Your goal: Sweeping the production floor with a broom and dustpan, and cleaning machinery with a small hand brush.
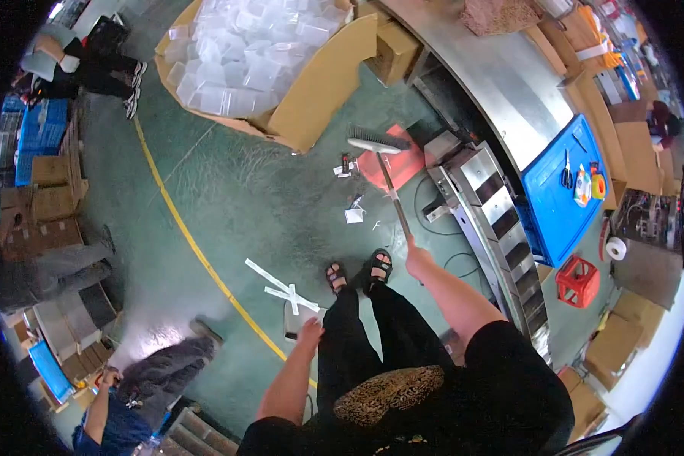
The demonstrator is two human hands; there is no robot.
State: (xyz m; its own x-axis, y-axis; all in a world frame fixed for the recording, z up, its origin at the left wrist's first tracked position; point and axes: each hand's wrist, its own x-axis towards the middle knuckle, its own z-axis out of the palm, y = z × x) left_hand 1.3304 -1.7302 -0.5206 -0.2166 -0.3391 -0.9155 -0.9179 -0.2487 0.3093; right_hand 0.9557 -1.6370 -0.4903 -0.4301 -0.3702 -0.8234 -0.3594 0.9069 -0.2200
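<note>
My right hand [418, 261] is closed around the handle of a broom [390, 188], reaching forward over the floor. Its grey-white head with dark bristles [378, 141] is at a flat reddish-pink sheet [403, 161]. My left hand [309, 333] hangs low by my left leg, fingers curled; what they grip is hidden. Just beyond it is a grey, shallow, pan-like thing [292, 325], partly covered by the hand. White strips [270, 277] cross over its far edge. Small scraps and a white piece of litter [354, 216] lie left of the broom handle.
A large cardboard box [319, 99] of clear plastic containers stands ahead. To the right are a segmented metal conveyor [501, 201], a blue tray [558, 190] with scissors, and a red stool [577, 282]. Cables lie beside the conveyor. Other people are at left, beyond a yellow floor line [197, 249].
</note>
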